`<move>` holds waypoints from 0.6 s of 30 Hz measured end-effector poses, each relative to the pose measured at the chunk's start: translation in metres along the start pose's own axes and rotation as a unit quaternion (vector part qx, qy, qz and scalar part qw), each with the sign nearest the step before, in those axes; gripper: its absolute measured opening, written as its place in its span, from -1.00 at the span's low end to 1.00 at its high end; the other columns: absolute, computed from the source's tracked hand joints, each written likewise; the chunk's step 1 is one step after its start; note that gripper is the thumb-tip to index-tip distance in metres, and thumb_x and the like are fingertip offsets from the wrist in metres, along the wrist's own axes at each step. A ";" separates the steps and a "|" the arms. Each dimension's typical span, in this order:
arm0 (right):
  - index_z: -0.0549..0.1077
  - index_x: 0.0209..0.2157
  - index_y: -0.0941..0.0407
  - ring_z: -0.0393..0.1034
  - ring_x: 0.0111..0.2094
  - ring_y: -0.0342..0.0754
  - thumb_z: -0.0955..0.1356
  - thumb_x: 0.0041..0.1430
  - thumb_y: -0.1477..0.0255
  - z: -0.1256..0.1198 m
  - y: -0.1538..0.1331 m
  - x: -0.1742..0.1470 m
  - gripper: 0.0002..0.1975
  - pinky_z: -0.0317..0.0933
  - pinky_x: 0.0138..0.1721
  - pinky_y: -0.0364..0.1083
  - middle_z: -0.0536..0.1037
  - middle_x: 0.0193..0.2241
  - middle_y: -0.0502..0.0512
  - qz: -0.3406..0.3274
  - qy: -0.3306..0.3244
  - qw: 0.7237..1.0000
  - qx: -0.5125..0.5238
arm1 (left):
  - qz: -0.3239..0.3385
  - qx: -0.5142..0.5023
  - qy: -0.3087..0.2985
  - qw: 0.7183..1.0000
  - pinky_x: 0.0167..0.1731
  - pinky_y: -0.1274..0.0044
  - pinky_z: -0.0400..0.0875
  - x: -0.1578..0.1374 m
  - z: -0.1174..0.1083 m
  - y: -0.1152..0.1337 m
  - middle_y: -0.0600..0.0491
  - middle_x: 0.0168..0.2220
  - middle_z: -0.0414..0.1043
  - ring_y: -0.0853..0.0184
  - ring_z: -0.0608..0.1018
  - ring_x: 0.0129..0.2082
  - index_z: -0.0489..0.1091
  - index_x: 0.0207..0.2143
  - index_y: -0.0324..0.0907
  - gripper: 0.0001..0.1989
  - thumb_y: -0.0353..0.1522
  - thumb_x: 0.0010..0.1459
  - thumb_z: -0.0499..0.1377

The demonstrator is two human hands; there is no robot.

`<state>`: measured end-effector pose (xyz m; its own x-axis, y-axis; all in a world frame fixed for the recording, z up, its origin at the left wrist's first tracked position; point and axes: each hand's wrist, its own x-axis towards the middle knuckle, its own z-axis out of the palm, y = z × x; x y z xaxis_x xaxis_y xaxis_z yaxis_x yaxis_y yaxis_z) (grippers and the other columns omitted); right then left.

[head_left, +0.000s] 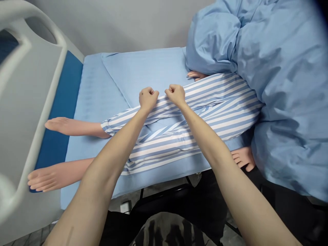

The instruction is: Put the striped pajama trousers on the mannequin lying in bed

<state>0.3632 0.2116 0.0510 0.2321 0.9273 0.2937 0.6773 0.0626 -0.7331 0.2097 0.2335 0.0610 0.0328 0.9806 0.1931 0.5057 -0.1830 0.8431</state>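
Stretching lengthwise across the bed before you, the blue-and-white striped pajama trousers (176, 141) cover the legs of a figure that looks like a manikin. Your left hand (148, 97) and right hand (176, 94) are over the far trouser leg, each curled into a fist, thumb sides facing each other with a small gap between. You show no cloth in either fist, and whether your knuckles touch the trousers cannot be told. Your bare forearms reach across the near leg. Past the cuffs, to your left, lie the far bare foot (64, 125) and the near bare foot (48, 176), toes toward the footboard (30, 89) with its dark blue panel (64, 82). To your right, a bunched light-blue quilt (289, 75) hides the figure's upper body; the figure's far hand (196, 75) and near hand (243, 158) poke out beside its edge. Under everything spreads a pale blue sheet (153, 68), and beyond it stands a grey wall (128, 24). Below you shows your dark patterned clothing (174, 232).
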 end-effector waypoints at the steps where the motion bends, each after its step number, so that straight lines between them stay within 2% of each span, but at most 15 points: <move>1: 0.15 -0.58 0.09 0.10 -0.46 -0.13 0.34 0.10 0.46 0.003 0.000 0.004 -0.72 0.10 -0.32 -0.12 0.08 -0.61 -0.07 0.001 0.002 1.000 0.001 | 0.010 -0.018 0.008 1.000 -0.32 0.47 0.20 0.004 0.002 0.003 0.14 -0.60 0.10 0.34 0.27 -0.48 0.12 -0.62 -0.12 -0.71 -0.45 0.01 0.20; 4: 0.18 -0.55 0.10 0.12 -0.44 -0.16 0.32 0.14 0.43 0.001 0.000 0.027 -0.75 0.13 -0.30 -0.14 0.09 -0.59 -0.08 -0.034 0.007 0.999 0.019 | 0.022 -0.051 0.017 0.998 -0.34 0.49 0.18 0.001 0.015 0.004 0.15 -0.60 0.08 0.36 0.26 -0.48 0.12 -0.61 -0.13 -0.73 -0.46 0.02 0.18; 7: 0.22 -0.52 0.12 0.18 -0.41 -0.18 0.28 0.21 0.40 -0.017 0.009 0.048 -0.76 0.15 -0.25 -0.15 0.11 -0.56 -0.07 -0.073 0.034 0.996 0.025 | 0.011 -0.033 0.010 0.999 -0.35 0.49 0.18 -0.014 0.027 -0.002 0.14 -0.60 0.11 0.35 0.26 -0.47 0.13 -0.61 -0.13 -0.72 -0.46 -0.03 0.22; 9: 0.23 -0.52 0.12 0.22 -0.39 -0.16 0.26 0.24 0.38 -0.027 0.018 0.050 -0.75 0.18 -0.22 -0.13 0.15 -0.56 -0.06 -0.061 0.040 0.997 -0.003 | 0.003 -0.041 0.014 0.999 -0.37 0.49 0.17 -0.017 0.031 -0.004 0.14 -0.60 0.12 0.34 0.26 -0.47 0.13 -0.61 -0.13 -0.71 -0.46 -0.04 0.23; 12: 0.23 -0.53 0.11 0.29 -0.34 -0.07 0.29 0.19 0.41 -0.028 0.030 0.035 -0.77 0.23 -0.20 -0.08 0.24 -0.56 -0.01 -0.010 0.019 0.996 -0.082 | 0.015 -0.107 0.020 0.994 -0.40 0.50 0.17 -0.006 0.033 0.002 0.15 -0.61 0.08 0.37 0.26 -0.49 0.12 -0.61 -0.13 -0.70 -0.47 -0.02 0.23; 15: 0.21 -0.54 0.10 0.31 -0.34 -0.04 0.30 0.16 0.44 -0.027 0.028 0.027 -0.78 0.24 -0.20 -0.07 0.29 -0.55 0.01 0.013 0.000 0.992 -0.122 | 0.037 -0.175 0.006 0.984 -0.42 0.52 0.18 0.007 0.041 0.012 0.16 -0.60 0.07 0.40 0.26 -0.51 0.11 -0.59 -0.13 -0.69 -0.44 0.04 0.22; 18: 0.19 -0.55 0.10 0.27 -0.38 -0.11 0.27 0.23 0.43 -0.041 0.020 0.041 -0.74 0.22 -0.20 -0.09 0.28 -0.55 -0.01 0.014 0.028 0.993 -0.111 | 0.032 -0.210 -0.007 0.977 -0.45 0.52 0.19 0.006 0.054 0.012 0.16 -0.60 0.08 0.42 0.26 -0.53 0.11 -0.58 -0.14 -0.68 -0.39 0.07 0.23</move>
<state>0.4152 0.2357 0.0733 0.2877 0.9048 0.3140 0.8059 -0.0516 -0.5897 0.2628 0.2408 0.0453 0.0658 0.9667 0.2474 0.1039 -0.2532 0.9618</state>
